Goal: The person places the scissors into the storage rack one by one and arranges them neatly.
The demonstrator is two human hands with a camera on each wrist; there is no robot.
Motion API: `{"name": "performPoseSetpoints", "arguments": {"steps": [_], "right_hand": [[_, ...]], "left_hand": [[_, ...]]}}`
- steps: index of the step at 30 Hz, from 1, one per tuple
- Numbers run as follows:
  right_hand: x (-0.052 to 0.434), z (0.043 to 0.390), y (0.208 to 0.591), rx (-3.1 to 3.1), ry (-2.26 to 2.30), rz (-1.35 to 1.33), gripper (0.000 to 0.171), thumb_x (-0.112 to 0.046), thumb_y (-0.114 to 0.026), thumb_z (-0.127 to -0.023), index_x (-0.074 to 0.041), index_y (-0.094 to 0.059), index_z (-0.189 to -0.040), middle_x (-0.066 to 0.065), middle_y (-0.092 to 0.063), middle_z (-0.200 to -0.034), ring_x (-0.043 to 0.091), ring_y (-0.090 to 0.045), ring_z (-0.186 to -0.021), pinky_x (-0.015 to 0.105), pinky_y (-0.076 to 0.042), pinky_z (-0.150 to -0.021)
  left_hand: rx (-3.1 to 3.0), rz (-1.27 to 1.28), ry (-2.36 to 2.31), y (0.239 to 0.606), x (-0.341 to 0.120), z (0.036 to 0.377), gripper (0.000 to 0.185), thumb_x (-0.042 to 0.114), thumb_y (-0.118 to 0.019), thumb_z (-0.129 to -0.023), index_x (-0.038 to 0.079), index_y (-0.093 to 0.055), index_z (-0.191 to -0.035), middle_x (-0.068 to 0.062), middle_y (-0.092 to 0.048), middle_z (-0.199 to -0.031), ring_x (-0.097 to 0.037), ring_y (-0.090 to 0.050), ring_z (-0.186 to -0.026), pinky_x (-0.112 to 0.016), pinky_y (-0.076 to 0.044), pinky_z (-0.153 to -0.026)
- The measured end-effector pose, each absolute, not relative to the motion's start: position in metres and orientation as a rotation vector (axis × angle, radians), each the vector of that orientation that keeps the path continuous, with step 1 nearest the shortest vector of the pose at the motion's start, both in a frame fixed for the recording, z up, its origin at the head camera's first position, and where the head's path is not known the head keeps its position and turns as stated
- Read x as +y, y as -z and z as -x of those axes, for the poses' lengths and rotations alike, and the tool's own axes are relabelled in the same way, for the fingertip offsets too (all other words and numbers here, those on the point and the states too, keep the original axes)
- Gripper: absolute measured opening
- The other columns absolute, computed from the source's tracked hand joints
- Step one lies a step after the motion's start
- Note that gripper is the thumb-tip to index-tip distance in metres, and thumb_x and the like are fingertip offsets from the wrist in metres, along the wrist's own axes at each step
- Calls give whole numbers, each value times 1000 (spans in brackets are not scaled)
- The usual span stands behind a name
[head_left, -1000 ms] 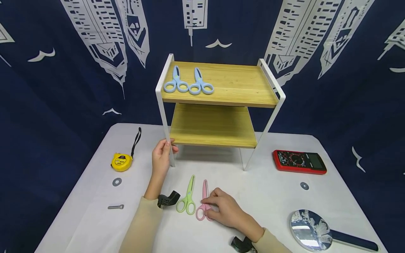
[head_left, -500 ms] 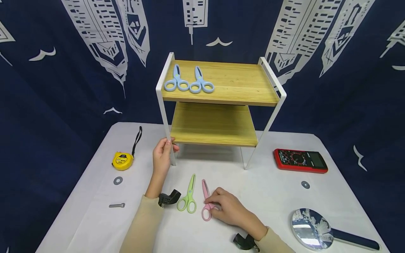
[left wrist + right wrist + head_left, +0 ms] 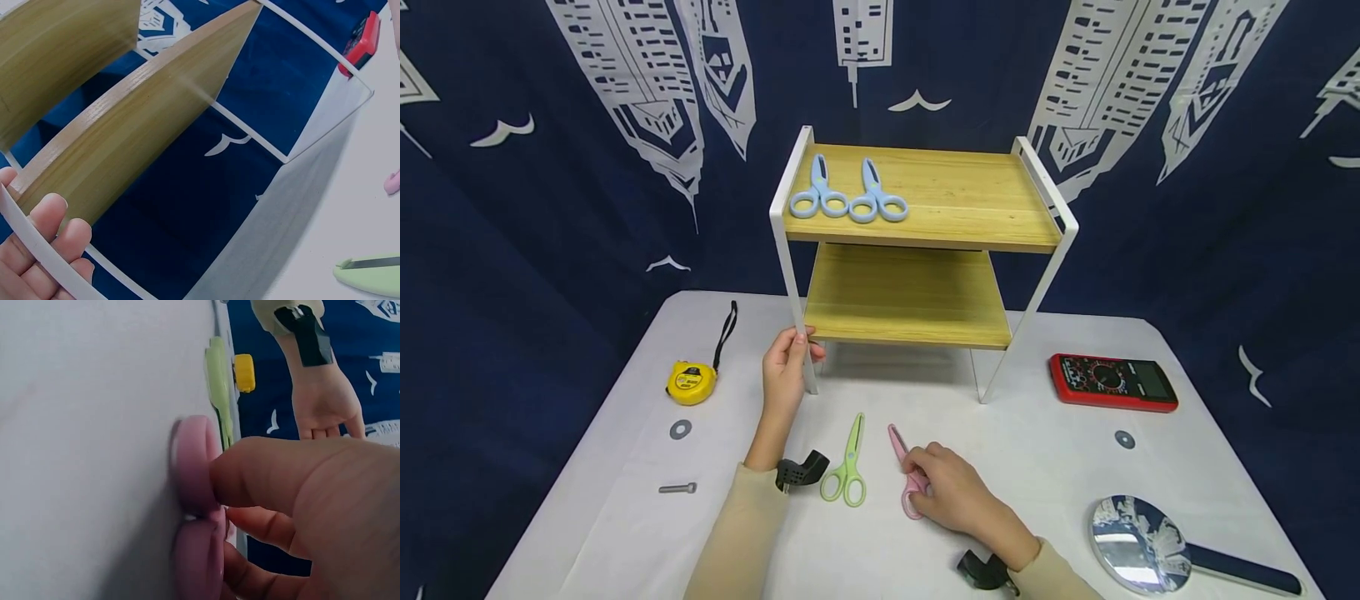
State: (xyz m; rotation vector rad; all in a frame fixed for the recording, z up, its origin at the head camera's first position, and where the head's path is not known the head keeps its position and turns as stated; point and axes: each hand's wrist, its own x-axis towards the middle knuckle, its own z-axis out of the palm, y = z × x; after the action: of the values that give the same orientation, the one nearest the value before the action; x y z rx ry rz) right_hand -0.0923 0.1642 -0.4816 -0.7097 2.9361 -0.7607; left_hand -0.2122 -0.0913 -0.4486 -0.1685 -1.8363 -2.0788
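Note:
My left hand [image 3: 784, 383] holds the left front leg of a two-tier shelf rack [image 3: 910, 296] just below the lower board, fingers curled round the white frame in the left wrist view. Over the table, my right hand [image 3: 955, 493] pinches pink scissors [image 3: 897, 442] by the handles, thumb at one loop in the right wrist view. Part of the pink handles is hidden by the fingers. Left of them lie green scissors [image 3: 853, 446], tips away from me. Two pairs of blue scissors [image 3: 819, 190] rest side by side on the top board's left part.
A yellow tape measure [image 3: 691, 382], a washer [image 3: 681, 429] and a bolt [image 3: 677, 488] lie on the left. On the right are a red multimeter [image 3: 1112, 382], another washer [image 3: 1124, 439] and a magnifying glass [image 3: 1138, 546]. A dark blue curtain [image 3: 550, 250] hangs behind.
The pink scissors have shifted right, away from the green pair, and turned so their tips lean left. My right hand moved with them. My left hand stays on the rack's leg.

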Motion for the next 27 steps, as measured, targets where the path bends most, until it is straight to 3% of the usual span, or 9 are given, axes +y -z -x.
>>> {"name": "performPoseSetpoints", "arguments": {"steps": [7,14,27], "right_hand": [[173,101,484,2793,951,677,38,-6,-79,-65,-15,-62,-98,-8,-53,-80,0,-44,-69,18,-39,-61],[181,105,484,2629,1086,690,33,2,-72,-69,-12,-62,-98,-11,-47,-71,-6,-36,-57,13,-32,-51],[187,111,479,2544,1239,672,15,0,-71,-76,-10,-70,-87,-10,-51,-70,-3,-42,-64,14,-36,-55]], "left_hand": [[-1847,162,2080,448,-92,210,30,11,-45,-108,-14,-60,-116,14,-66,-71,-2,-67,-71,-20,-58,-78],[-1850,165,2082,448,-92,210,30,12,-46,-108,-14,-60,-117,14,-66,-72,-2,-67,-72,-21,-58,-79],[-1847,163,2087,448,-91,211,30,11,-46,-108,-13,-60,-117,13,-67,-72,-3,-67,-71,-20,-58,-78]]}}
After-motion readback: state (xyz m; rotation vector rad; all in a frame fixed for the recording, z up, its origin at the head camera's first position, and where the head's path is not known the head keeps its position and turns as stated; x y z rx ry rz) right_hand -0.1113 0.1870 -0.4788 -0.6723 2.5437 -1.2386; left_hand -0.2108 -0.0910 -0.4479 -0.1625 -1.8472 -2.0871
